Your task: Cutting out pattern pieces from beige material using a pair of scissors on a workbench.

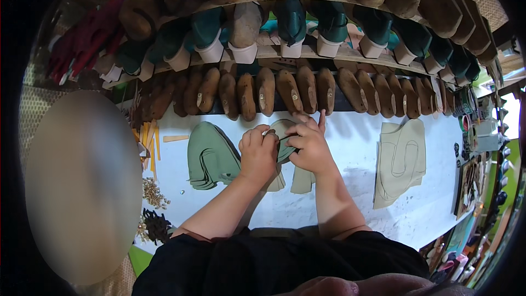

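Near the middle of the white table [345, 208], my left hand [258, 152] and my right hand [312, 147] hold a small green leather piece [284, 151] between them. The fingers of both hands are curled in on it, with one right finger sticking up. Fine detail at the fingertips is hidden. Left of my left hand lies a stack of green leather shoe-upper pieces [204, 151], cut in curved shapes. Paler grey-green leather pieces [302, 181] lie flat under and between my wrists.
Pale olive leather pieces [401, 156] lie at the right. Wooden shoe lasts [266, 92] stand along the table's back, below a shelf of dark green heeled shoes [290, 22]. Gold-coloured small parts [154, 193], black scraps [156, 225] and yellow strips [158, 143] sit at the left.
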